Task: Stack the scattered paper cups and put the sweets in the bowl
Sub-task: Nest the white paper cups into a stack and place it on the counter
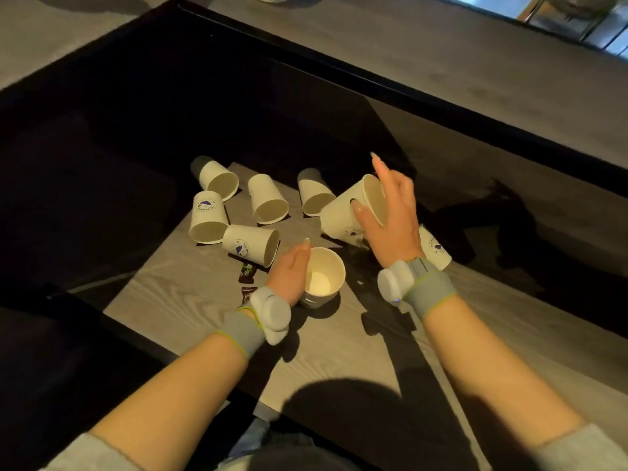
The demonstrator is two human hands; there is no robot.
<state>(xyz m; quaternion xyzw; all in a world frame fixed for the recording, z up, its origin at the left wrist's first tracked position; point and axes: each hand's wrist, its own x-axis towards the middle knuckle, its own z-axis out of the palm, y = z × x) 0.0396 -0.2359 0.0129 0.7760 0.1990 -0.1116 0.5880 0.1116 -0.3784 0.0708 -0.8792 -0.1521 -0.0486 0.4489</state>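
The left hand clamps the upright white paper cup; the right hand, at two o'clock, grips a tilted white paper cup, maybe loosely, so it could slip.

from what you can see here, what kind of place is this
Probably a lounge or office break area, dimly lit: a low wood-grain table with glossy black sections, scattered logo-printed paper cups, and wrapped sweets beside them.

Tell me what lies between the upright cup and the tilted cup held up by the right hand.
Head view: only bare table shows between the upright cup and the tilted cup.
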